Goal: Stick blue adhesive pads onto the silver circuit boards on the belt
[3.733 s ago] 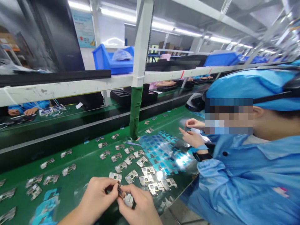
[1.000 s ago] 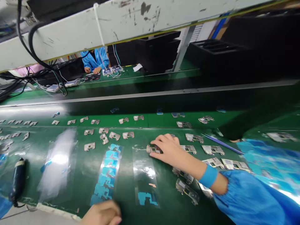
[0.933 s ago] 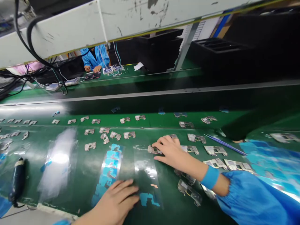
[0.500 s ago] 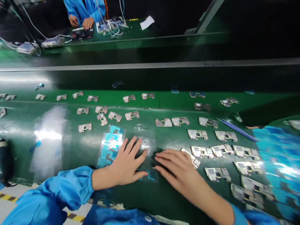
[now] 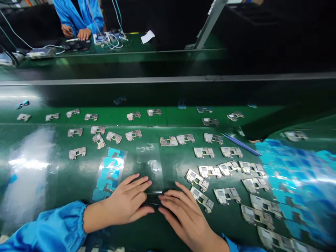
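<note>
A clear plastic film (image 5: 149, 164) lies on the green bench in front of me. Its near edge is bent up and gathered between my two hands. My left hand (image 5: 126, 203) pinches that edge at the left corner, thumb and fingers closed on it. On the right corner, my right hand (image 5: 186, 213) grips the same edge with thumb and fingertips. Beside my left hand is a clear sheet bearing blue film stickers (image 5: 109, 171). Just right of my right hand lie small silver circuit boards (image 5: 202, 199), one near my knuckles.
Several more circuit boards (image 5: 229, 168) cover the bench on the right, others (image 5: 98, 140) lie left and farther back. Blue tweezers (image 5: 241, 144) rest beside a spread of blue film sheets (image 5: 296, 182). Across the divider rail (image 5: 157, 80), a co-worker's hands (image 5: 84, 34) work near cables.
My hands have moved nearer to me, and the film's near edge is now bent up between them. My view has shifted right. Another circuit board beside my right hand is now uncovered.
</note>
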Demonstrator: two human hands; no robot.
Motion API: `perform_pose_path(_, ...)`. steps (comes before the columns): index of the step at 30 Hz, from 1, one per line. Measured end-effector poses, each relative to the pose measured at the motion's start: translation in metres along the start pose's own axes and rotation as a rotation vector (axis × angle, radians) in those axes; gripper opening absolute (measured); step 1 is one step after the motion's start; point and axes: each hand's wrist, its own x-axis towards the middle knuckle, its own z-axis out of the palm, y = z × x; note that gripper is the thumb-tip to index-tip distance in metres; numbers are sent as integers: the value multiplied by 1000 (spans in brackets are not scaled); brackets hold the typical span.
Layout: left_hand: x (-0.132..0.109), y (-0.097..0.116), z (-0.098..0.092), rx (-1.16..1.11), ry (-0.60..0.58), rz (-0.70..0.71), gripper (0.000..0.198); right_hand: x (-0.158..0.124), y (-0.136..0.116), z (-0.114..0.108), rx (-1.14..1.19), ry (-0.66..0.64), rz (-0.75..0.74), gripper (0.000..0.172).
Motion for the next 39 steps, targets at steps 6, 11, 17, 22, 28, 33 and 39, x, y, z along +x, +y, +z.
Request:
perform_pose_path(6,-1,-3,1,-60,-16,29,59,8,-2,-27,234,149,221,22)
perform_pose_path(11,2,14,-2,21,4,71,62,37,11,-47,631,246,923,12)
perform_pose_path(17,33,11,-43,60,42,-35,17,57,30,-45,889,321,1114,30)
perform_pose_path(22,105,-91,-75,145,-73,-543,34,50,45,-31,941,340,1111,33)
perform_pose_path(28,165,-198,-54,122,-77,-594,31,44,60,-24,859,353,1079,37)
perform_pose_path(33,169,-204,-47,-53,-12,-536,25,53,60,-33,832,473,1044,41)
perform_pose_path(39,136,-131,-37,-384,90,-564,40,53,57,-45,869,469,995,34)
